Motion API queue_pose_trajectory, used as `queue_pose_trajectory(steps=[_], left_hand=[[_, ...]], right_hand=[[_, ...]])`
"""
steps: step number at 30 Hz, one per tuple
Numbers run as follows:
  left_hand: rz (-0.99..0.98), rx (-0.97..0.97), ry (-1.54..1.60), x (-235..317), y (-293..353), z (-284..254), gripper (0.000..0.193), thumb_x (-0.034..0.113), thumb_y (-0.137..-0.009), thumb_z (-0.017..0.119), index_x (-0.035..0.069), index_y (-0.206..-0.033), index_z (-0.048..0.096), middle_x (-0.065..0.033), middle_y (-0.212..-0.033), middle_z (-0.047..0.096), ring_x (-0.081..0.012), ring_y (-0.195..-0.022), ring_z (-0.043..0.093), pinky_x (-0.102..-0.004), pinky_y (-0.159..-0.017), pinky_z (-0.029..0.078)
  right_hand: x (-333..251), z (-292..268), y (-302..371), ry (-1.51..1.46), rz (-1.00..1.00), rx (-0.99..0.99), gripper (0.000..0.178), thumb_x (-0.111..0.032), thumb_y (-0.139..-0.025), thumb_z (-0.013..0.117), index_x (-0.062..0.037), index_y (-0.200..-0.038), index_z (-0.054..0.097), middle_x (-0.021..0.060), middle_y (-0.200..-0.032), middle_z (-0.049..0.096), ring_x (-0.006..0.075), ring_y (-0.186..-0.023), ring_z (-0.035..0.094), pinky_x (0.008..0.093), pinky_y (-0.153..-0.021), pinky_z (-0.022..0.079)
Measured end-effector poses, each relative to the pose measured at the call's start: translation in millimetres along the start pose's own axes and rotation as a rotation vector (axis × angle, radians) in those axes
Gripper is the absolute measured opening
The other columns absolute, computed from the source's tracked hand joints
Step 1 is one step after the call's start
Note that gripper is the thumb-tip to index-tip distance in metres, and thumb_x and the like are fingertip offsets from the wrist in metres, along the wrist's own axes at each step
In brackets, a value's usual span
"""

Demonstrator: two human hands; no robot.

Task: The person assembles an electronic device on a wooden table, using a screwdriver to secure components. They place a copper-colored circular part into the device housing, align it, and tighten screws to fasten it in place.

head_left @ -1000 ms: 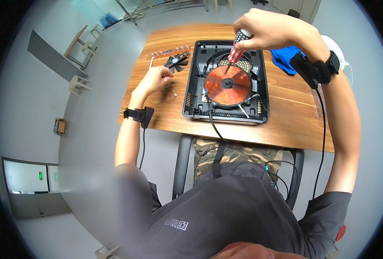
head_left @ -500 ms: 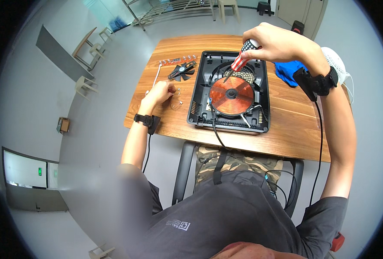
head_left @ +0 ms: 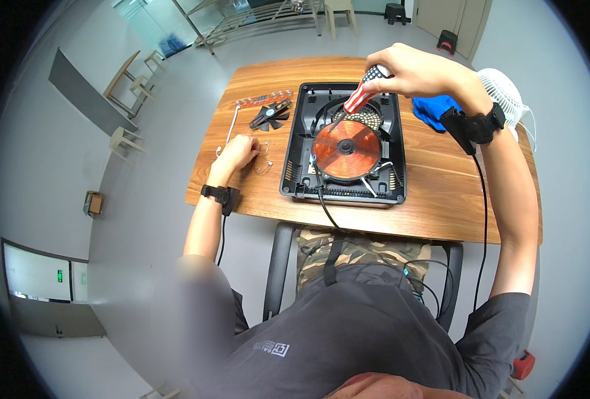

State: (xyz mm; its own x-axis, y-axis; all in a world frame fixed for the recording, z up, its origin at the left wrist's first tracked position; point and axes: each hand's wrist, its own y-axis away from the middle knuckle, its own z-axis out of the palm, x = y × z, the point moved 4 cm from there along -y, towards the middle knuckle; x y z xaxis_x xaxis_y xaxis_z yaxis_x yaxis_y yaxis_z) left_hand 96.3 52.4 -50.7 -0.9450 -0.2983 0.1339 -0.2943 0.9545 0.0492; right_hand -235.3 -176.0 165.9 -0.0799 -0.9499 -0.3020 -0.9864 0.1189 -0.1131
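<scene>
Copper-coloured coil (head_left: 359,153), one, round and flat, sitting in one open black housing (head_left: 295,136) midway along the near edge of a wooden table (head_left: 434,193). A person's right hand (head_left: 401,72) is wrapped around the handle of one flag-patterned screwdriver (head_left: 359,98), its shaft slanting down to the coil's far left rim; whether the tip touches is too fine to tell. The left hand (head_left: 240,151) is near the table's left edge, fingers curled in; I cannot tell whether they pinch anything.

The step in hand looks like screwdriver work inside the housing. The next move seems to call for a steady right wrist and a tip kept clear of the windings.

Counted toward the far left corner: one orange circuit strip (head_left: 265,100) and one small black fan (head_left: 271,116). Just right of the left hand: at least two small wired parts (head_left: 269,163). Toward the right edge: one blue cloth (head_left: 431,112), and one white fan (head_left: 501,90) beyond it
</scene>
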Motion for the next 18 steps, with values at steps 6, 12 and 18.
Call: queue_pose_trajectory(steps=[6, 12, 18], left_hand=[[0.02, 0.182, 0.464, 26, -1, -20, 0.013, 0.009, -0.09, 0.077, 0.0, -0.097, 0.07, -0.01, -0.085, 0.073, -0.0188, -0.078, 0.07, -0.033, -0.074, 0.057], [0.243, 0.086, 0.966, 115, -15, -40, 0.028, 0.007, -0.094, 0.075, 0.003, -0.121, 0.07, 0.0003, -0.097, 0.07, -0.007, -0.085, 0.065, -0.0241, -0.082, 0.056], [0.189, -0.046, 1.14, 159, -19, -35, 0.022, 0.008, -0.099, 0.071, -0.001, -0.118, 0.073, -0.0075, -0.097, 0.077, -0.0108, -0.09, 0.072, -0.0259, -0.082, 0.058]], right_hand=[[6, -8, 4, -0.054, 0.044, 0.012, 0.057, -0.049, -0.098, 0.067, 0.0049, -0.115, 0.069, 0.0175, -0.079, 0.07, 0.0229, -0.058, 0.066, 0.0366, -0.055, 0.053], [5, -16, 14, -0.114, 0.094, -0.017, 0.06, -0.051, -0.098, 0.068, 0.0057, -0.118, 0.067, 0.0155, -0.075, 0.068, 0.0199, -0.054, 0.063, 0.0345, -0.052, 0.051], [5, -18, 23, -0.108, 0.083, 0.005, 0.06, -0.051, -0.098, 0.068, 0.0066, -0.117, 0.067, 0.0162, -0.074, 0.068, 0.0204, -0.055, 0.063, 0.0346, -0.053, 0.051]])
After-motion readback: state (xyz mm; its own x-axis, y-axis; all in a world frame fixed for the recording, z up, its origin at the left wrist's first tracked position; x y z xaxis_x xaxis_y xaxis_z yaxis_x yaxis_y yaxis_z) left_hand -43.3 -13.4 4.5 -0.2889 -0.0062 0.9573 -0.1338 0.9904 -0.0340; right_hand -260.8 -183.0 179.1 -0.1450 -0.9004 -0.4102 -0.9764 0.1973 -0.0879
